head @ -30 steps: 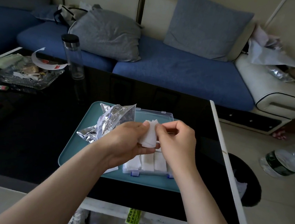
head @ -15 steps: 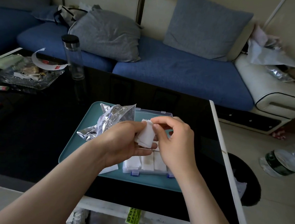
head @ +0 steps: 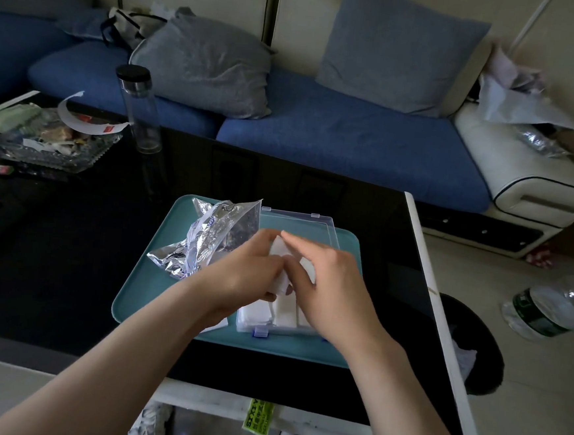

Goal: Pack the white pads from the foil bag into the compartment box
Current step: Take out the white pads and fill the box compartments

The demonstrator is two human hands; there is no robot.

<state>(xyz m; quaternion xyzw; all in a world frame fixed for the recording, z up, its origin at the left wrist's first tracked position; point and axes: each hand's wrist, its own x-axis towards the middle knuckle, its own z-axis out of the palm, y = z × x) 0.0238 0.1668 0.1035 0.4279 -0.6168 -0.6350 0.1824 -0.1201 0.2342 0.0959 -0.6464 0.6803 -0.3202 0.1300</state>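
Observation:
A clear compartment box [head: 259, 328] with blue clasps sits on a teal tray [head: 142, 295], its lid [head: 299, 223] folded open behind. White pads [head: 285, 311] fill its near compartments. My left hand [head: 246, 276] grips a small stack of white pads [head: 281, 251] just above the box. My right hand [head: 329, 279] reaches over the same stack, fingers extended, thumb and fingertips on a pad. The crumpled foil bag [head: 208, 242] lies on the tray to the left of my hands.
The tray rests on a black glass table [head: 70, 251] whose white right edge [head: 424, 283] is near. A tall clear bottle [head: 139, 109] and a glass dish of scraps [head: 51, 144] stand at the back left. A blue sofa [head: 353, 143] lies beyond.
Both hands have dropped from mid-air down toward the box with the pad stack. My right hand has gone from a curled pinch to fingers stretched over the pads.

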